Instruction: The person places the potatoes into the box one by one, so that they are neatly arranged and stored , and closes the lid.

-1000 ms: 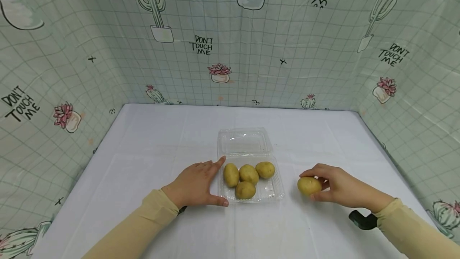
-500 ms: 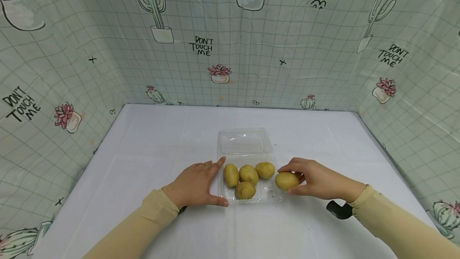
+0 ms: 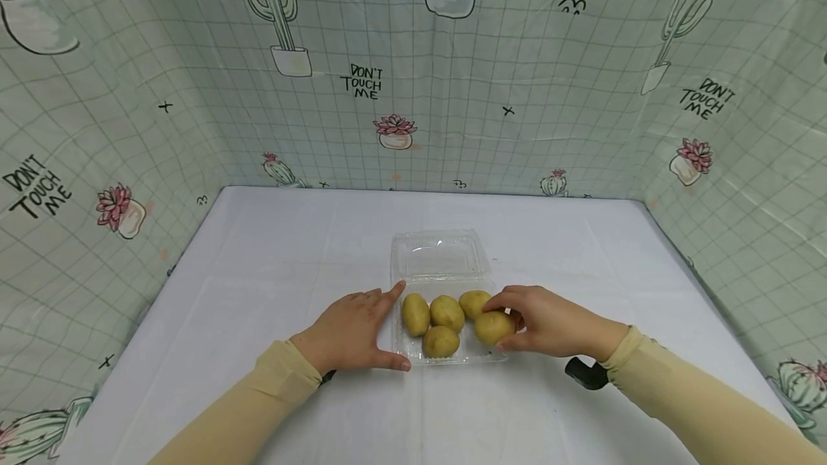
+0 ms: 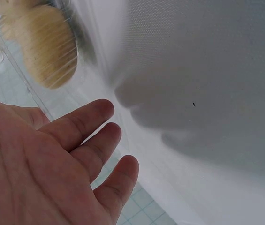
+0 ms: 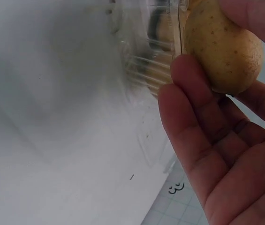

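My right hand [image 3: 549,320] grips a yellow potato [image 3: 494,328] over the right end of a clear plastic clamshell box [image 3: 413,359]. In the right wrist view that potato [image 5: 223,51] sits between thumb and fingers, close to the box's rim. Inside the box lie several more potatoes, among them an upright oval potato [image 3: 416,315] at the left and a potato [image 3: 441,341] at the front. My left hand [image 3: 352,329] rests beside the box's left side, index finger and thumb spread along its edge. Its other fingers [image 4: 83,123] are extended in the left wrist view.
The box's hinged lid [image 3: 441,253] lies folded back behind it. A white cloth covers the table [image 3: 291,235]. A grid-patterned curtain [image 3: 446,149] with cactus prints hangs at the back and both sides. A black wrist mount [image 3: 586,373] hangs under the right sleeve.
My right hand has carried the potato leftward from the table on the right to over the box's right end. The left hand has stayed in place.
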Demonstrator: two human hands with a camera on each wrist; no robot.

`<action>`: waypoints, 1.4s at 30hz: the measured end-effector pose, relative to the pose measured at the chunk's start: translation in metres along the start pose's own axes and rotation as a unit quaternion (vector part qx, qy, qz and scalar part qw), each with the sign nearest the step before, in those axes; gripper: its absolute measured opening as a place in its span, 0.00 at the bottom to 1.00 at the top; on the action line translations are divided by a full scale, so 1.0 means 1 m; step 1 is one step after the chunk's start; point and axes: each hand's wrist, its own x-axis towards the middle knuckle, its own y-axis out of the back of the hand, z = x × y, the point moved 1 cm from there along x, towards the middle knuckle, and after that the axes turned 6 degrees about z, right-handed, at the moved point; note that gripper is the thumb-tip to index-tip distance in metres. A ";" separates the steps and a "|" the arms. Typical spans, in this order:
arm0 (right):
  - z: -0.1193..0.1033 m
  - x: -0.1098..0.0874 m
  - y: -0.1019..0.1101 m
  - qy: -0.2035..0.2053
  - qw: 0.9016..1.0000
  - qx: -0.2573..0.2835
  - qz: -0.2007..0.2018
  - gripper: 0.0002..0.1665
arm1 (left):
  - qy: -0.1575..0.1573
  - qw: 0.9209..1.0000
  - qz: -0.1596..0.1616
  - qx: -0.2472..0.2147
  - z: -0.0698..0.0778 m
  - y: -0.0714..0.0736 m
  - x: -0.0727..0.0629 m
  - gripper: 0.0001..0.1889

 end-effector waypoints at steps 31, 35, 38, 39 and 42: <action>-0.014 0.011 -0.012 0.030 0.999 -0.013 -0.006 0.30 | -0.010 1.000 0.007 -0.007 0.000 0.003 0.000 0.63; -0.014 0.010 -0.013 0.034 0.999 -0.011 -0.010 0.30 | -0.012 1.000 0.008 -0.007 -0.001 0.003 0.000 0.63; -0.014 0.010 -0.013 0.034 0.999 -0.017 -0.014 0.31 | -0.014 1.000 0.010 -0.010 -0.001 0.003 -0.001 0.63; -0.014 0.010 -0.013 0.034 0.999 -0.019 -0.016 0.31 | -0.014 1.000 0.011 -0.010 -0.001 0.003 -0.001 0.63; -0.014 0.010 -0.013 0.036 0.999 -0.020 -0.022 0.31 | -0.015 1.000 0.013 -0.011 -0.001 0.002 -0.001 0.63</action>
